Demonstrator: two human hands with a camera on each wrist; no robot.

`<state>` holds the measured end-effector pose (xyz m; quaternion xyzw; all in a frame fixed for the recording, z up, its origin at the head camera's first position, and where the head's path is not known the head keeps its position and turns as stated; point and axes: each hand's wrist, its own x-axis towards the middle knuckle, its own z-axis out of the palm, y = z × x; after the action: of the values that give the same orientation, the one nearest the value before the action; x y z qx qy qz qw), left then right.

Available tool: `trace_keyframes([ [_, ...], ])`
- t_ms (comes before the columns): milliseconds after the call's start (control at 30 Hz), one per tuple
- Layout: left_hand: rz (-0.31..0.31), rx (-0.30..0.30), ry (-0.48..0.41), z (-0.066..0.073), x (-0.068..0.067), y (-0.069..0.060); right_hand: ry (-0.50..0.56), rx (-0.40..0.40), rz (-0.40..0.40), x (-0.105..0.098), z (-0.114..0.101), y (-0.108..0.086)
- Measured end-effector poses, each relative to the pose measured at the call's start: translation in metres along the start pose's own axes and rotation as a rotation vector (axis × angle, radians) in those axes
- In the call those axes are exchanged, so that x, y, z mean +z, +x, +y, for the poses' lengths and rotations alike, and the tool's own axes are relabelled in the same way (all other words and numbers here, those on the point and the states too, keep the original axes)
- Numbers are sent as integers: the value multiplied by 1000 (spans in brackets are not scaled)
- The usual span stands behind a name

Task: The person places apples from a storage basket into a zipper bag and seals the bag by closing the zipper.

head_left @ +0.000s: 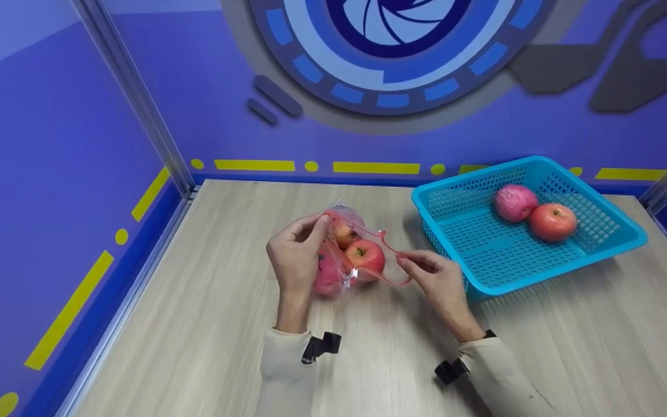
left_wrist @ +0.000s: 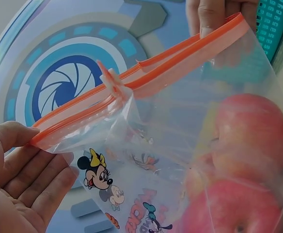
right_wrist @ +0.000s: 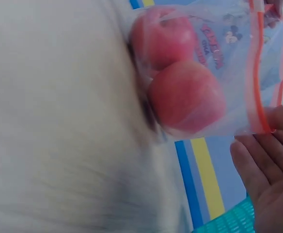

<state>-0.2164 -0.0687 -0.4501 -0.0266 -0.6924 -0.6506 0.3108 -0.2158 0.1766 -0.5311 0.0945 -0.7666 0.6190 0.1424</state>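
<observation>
A clear zip bag (left_wrist: 165, 145) with an orange-red zip rim and cartoon prints stands on the table, its mouth parted. Inside it I see apples (head_left: 365, 255), three of them showing in the head view. My left hand (head_left: 296, 252) pinches one end of the rim between thumb and index finger, the other fingers extended in the left wrist view. The opposite end is pinched by my right hand (head_left: 439, 284), beside the basket. A zip slider (left_wrist: 113, 82) sits partway along the rim. In the right wrist view two apples (right_wrist: 187, 99) press against the bag's bottom.
To the right stands a turquoise plastic basket (head_left: 548, 278) with two apples (head_left: 553, 222) in it, one paler and wrapped-looking. The wooden table (head_left: 206, 324) ends at blue panels behind and to the left, with a metal post (head_left: 148, 110) in the corner.
</observation>
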Motion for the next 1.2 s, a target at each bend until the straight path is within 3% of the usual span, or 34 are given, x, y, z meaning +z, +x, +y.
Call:
trace_keyframes([
  [100, 9, -3, 2, 1, 0, 1, -3, 8, 45, 2, -2, -1],
  [233, 36, -6, 1, 2, -2, 2, -33, -40, 102, 8, -10, 6],
  [500, 164, 21, -17, 5, -15, 5, -119, -175, 151, 20, -42, 48],
  [667, 233, 44, -40, 7, -20, 7, -114, -258, 203, 23, -53, 70],
  [800, 214, 49, -50, 8, -18, 8, -114, -276, 200, 23, -54, 78],
  [1000, 131, 55, -35, 8, -13, 7, -128, -200, 200, 18, -50, 83],
  [1200, 152, 115, -28, 10, -11, 5, -53, -237, 224, 15, -55, 92],
])
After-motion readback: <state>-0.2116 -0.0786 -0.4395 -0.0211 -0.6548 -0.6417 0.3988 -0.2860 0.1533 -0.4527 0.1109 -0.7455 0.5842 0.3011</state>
